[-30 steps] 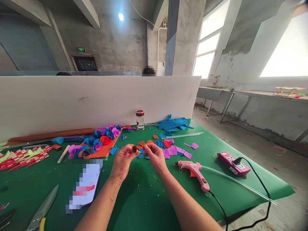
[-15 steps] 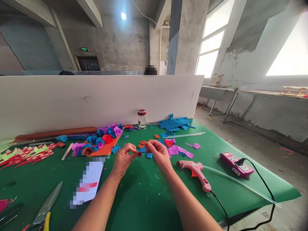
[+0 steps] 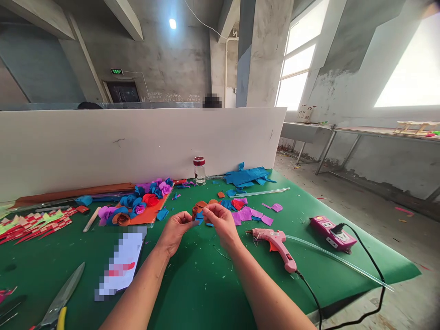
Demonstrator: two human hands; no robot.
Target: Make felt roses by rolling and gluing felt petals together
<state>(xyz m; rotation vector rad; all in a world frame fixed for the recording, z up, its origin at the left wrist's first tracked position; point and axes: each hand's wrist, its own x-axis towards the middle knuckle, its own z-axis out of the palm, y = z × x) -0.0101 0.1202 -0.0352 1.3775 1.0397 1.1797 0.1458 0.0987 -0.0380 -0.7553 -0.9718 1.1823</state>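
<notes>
A small rolled brown paper flower (image 3: 195, 212) is held up between my hands over the middle of the table. My left hand (image 3: 176, 231) pinches it from the left, its lower end partly hidden by the fingers. My right hand (image 3: 222, 222) has thumb and forefinger closed at the flower's right edge. Behind the hands lie loose brown paper petals (image 3: 213, 201), blue pieces and purple paper squares (image 3: 244, 214). A pink glue gun (image 3: 275, 240) rests to the right of my right hand. Finished paper flowers (image 3: 139, 201) in blue, purple, red and brown are grouped at the left.
Scissors (image 3: 65, 293) and a phone (image 3: 123, 259) lie on the left of the green table (image 3: 192, 298). A red-lidded jar (image 3: 199, 171) and blue paper (image 3: 247, 176) stand before the white board (image 3: 144, 142). A purple power strip (image 3: 332, 234) with a black cord sits right.
The brown flower has been tipped up and raised slightly between my fingers. My right fingertips have come down against its edge. The whole view has shifted slightly.
</notes>
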